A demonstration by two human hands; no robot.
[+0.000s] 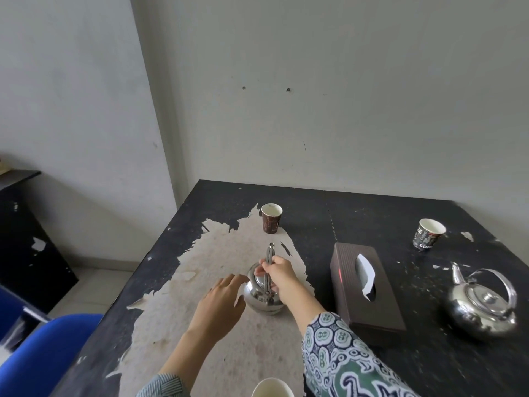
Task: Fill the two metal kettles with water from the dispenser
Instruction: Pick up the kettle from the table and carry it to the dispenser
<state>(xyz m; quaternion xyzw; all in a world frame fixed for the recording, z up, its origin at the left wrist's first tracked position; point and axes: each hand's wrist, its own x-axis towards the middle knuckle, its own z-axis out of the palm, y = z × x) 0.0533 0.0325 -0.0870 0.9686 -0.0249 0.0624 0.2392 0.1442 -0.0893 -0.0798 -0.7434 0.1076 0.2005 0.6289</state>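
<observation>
A shiny metal kettle (262, 299) stands on the worn pale patch of the black table (372, 213). My right hand (282, 277) is closed around its upright handle from the right. My left hand (221, 303) hovers flat against the kettle's left side, fingers spread, holding nothing. A second metal kettle (482, 306) with lid and arched handle sits at the table's right, untouched. No dispenser is in view.
A brown tissue box (365, 293) lies between the two kettles. A brown paper cup (271, 222) stands behind the near kettle, a black one (428, 234) at far right, a white cup rim (272, 388) at the bottom. A blue chair (43, 353) stands left.
</observation>
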